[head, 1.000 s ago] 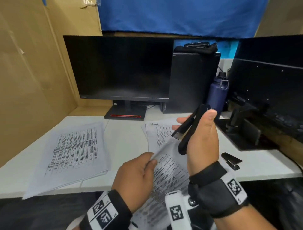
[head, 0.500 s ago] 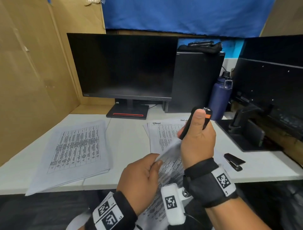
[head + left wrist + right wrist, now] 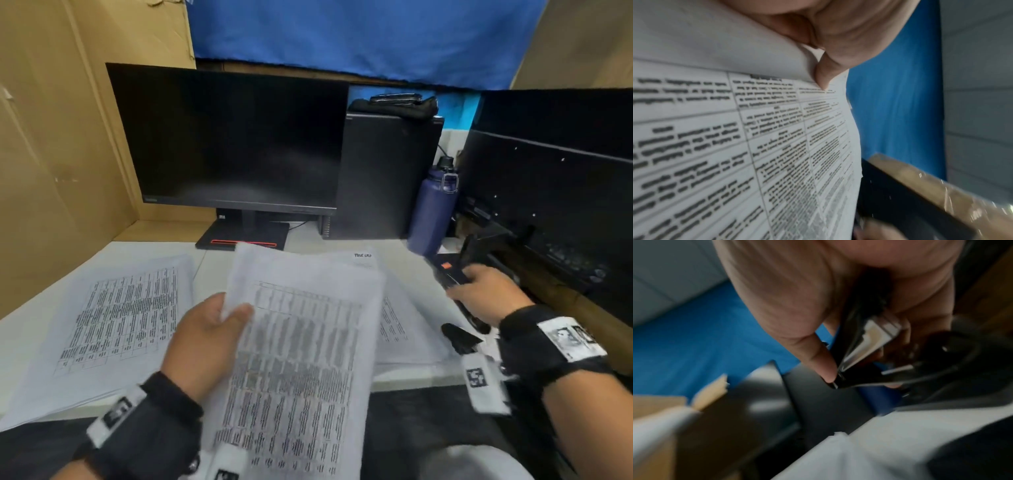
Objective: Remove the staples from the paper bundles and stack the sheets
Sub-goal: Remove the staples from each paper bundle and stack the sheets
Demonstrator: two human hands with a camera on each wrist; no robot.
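Head view: left hand [image 3: 205, 339] pinches the paper bundle [image 3: 301, 342] by its edge, lifted above the table [image 3: 404, 375] beside the stack [image 3: 113, 318], likely for stacking. Left wrist view: thumb and fingers [image 3: 824, 78] clamp the sheets' margin. Right wrist view: right hand [image 3: 818, 305] grips the staple remover [image 3: 861, 344], held right of the bundle, out of the way.

An office cubicle: a white desk [image 3: 144, 253] walled by brown cardboard panels [image 3: 61, 137], with a dark flat monitor [image 3: 233, 137], black computer tower [image 3: 383, 178] and printed paper sheets [image 3: 113, 318].
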